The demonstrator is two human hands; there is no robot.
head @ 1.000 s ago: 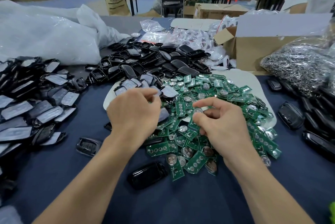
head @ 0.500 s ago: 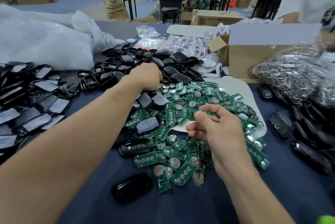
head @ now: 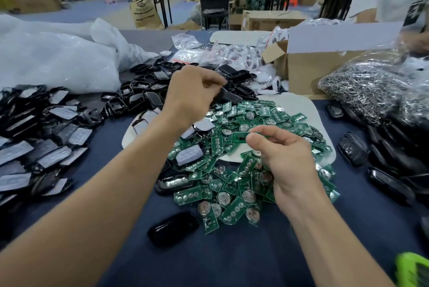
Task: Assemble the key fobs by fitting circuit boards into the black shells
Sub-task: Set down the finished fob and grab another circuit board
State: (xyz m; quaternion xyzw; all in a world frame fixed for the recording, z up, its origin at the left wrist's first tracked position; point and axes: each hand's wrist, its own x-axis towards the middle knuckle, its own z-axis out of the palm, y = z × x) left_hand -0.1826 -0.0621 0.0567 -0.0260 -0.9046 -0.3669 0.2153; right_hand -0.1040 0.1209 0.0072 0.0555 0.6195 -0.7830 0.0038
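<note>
Green circuit boards (head: 232,184) heaped mid-table, partly on a white mat (head: 299,105); right hand (head: 285,159) over the heap, thumb and forefinger pinching a single board (head: 240,137); left hand (head: 192,94) raised at heap's far edge, fingers curled round a black shell (head: 226,97); loose shells (head: 139,101) lie far-left of heap.

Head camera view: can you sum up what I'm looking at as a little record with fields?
Left hand: raised over the heap, holds a black shell, blurred
Right hand: pinches one green circuit board at its fingertips
Board and shell: apart, not yet fitted
Loose circuit boards: heaped on the white mat and blue tablecloth
Empty black shells: piled behind the boards
Cardboard box: far right, open
</note>
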